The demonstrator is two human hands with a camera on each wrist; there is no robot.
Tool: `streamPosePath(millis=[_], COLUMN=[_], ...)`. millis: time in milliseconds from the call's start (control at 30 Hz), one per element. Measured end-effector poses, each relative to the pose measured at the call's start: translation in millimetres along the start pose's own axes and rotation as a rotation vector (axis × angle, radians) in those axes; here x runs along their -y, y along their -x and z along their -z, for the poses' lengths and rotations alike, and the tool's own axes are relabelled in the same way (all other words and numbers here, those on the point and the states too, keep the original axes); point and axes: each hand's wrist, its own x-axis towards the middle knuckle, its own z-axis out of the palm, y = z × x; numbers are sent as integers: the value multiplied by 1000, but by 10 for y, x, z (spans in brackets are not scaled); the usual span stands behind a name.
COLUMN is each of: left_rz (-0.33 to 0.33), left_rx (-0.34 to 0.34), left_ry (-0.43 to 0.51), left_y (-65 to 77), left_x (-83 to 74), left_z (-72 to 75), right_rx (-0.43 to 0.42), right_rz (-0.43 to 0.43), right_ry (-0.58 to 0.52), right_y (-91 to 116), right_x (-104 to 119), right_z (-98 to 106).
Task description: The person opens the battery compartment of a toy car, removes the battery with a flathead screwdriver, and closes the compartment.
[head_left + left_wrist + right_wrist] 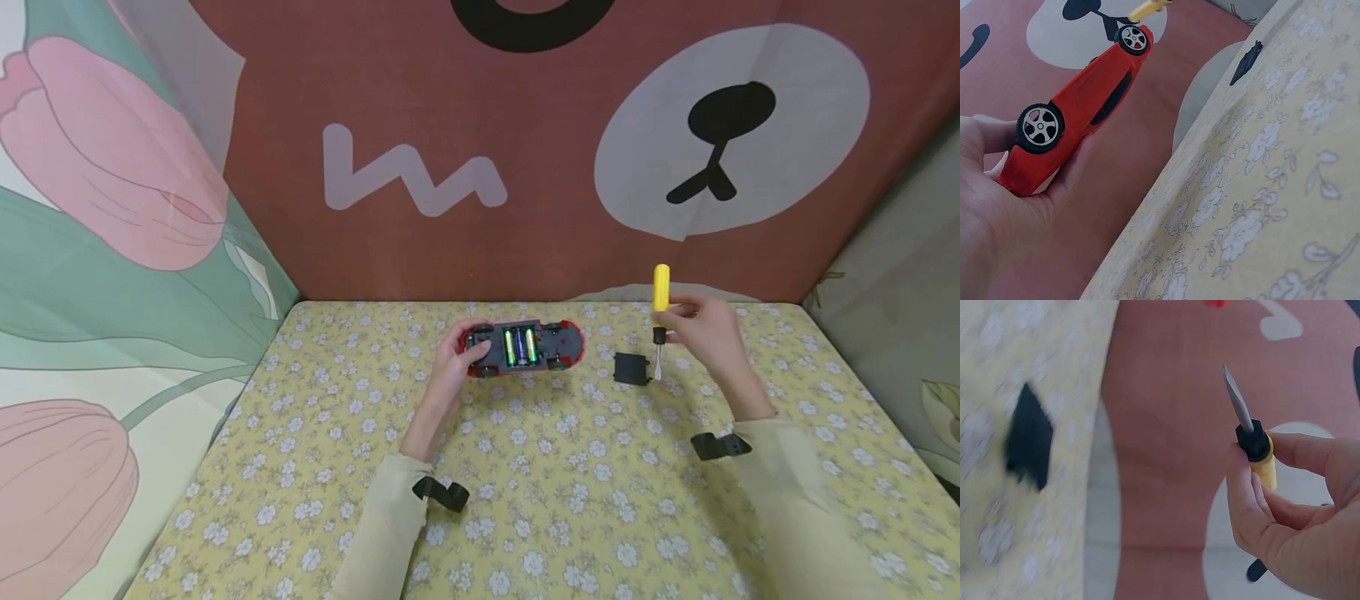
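Red plastic catches my eye first: a toy car (pixel 1082 100), held up off the flower-patterned bench (pixel 525 467) in the person's left hand (pixel 452 354). Its underside faces the person, and in a bay there I see batteries (pixel 521 346), three side by side; any lettering on them is too small to read. The left hand grips one end, the thumb lying over the underside; from the head view most of its other fingers are hidden behind the car. The roof is hard to make out from any side.

To the right, the right hand (pixel 705 329) pinches a yellow-handled screwdriver (pixel 1252 439) between thumb and fingers near its black collar, blade pointing down. From above, the tip seems just beside a black panel (pixel 632 368) lying flat on the bench, yet the right wrist view shows the two well apart. That same view blurs the panel and cuts the car to a red scrap at the top edge; the left wrist view crops the screwdriver to a bit of yellow.

Black straps (pixel 442 493) sit at both pale sleeves (pixel 382 533), which run out of sight below. Behind hangs a brown bear cloth (pixel 420 258), its face cut off at the top.
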Motion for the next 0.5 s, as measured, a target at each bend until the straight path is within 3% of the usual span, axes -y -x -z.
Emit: streamPosePath(millis=[500], left_rz=[6], left_rx=[-8], left_ry=[-14], left_y=[1], left_x=[-3], left_z=[-25], right_rx=[-63], right_rz=[111], right_ry=[-257], right_y=[110], right_x=[562], right_z=[-153])
